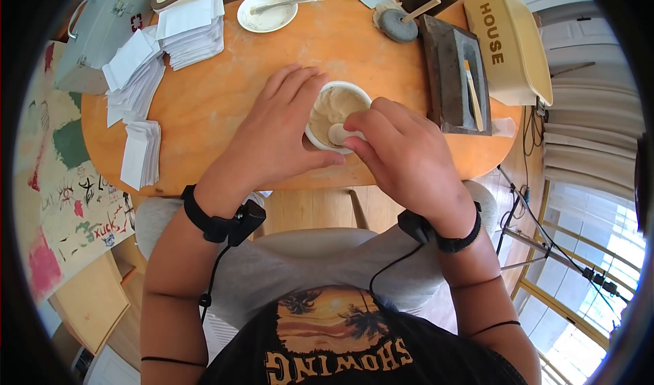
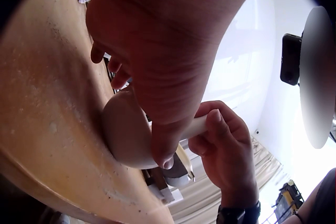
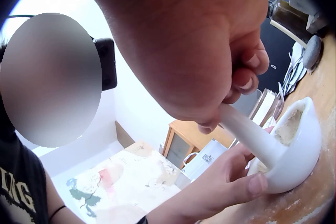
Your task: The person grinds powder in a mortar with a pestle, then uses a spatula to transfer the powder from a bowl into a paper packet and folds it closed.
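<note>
Mortar (image 3: 300, 157): contains beige material (image 1: 331, 107).
Left hand (image 1: 278, 123): partly spread, cupping mortar.
Right hand (image 1: 403, 143): curled round pestle (image 3: 249, 133), head inside mortar.

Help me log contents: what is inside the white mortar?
Inside the mortar are beige powder and the end of the pestle; its bottom is covered, so unseen.

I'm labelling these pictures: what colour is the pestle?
The pestle is white, clearest in the right wrist view.
</note>
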`<control>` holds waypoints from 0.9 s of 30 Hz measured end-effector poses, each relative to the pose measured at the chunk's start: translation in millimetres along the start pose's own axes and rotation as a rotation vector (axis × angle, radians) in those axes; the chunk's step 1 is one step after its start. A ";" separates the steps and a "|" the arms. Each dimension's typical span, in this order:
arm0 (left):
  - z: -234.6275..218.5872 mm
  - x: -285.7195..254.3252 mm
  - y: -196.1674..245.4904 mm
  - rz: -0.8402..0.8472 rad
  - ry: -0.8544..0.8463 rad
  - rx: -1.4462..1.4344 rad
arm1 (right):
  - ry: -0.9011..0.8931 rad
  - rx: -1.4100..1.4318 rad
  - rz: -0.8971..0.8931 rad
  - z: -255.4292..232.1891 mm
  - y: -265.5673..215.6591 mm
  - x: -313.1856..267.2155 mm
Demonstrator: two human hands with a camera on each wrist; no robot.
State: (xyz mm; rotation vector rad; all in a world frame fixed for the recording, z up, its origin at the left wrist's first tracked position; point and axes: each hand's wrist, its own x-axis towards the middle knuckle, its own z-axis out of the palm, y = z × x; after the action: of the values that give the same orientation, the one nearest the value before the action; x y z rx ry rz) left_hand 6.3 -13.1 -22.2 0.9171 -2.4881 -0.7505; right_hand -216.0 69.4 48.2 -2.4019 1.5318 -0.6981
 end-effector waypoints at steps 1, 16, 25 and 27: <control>0.9 -0.2 0.0 -0.003 -0.002 0.006 | 0.004 0.004 0.001 1.0 0.4 -0.4; -0.4 1.2 1.0 -0.013 0.020 0.002 | 0.013 0.034 -0.009 2.1 -5.9 5.5; -0.4 -0.2 1.1 -0.025 0.001 0.021 | 0.038 -0.019 -0.032 9.7 -1.5 6.7; -1.7 0.9 1.0 -0.026 0.002 0.023 | 0.035 -0.020 -0.027 5.7 -4.4 6.8</control>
State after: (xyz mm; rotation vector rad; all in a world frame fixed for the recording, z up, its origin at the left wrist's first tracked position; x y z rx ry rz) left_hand 6.1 -13.6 -20.1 0.9601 -2.4923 -0.7297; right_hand -207.3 64.8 47.0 -2.4420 1.5299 -0.7373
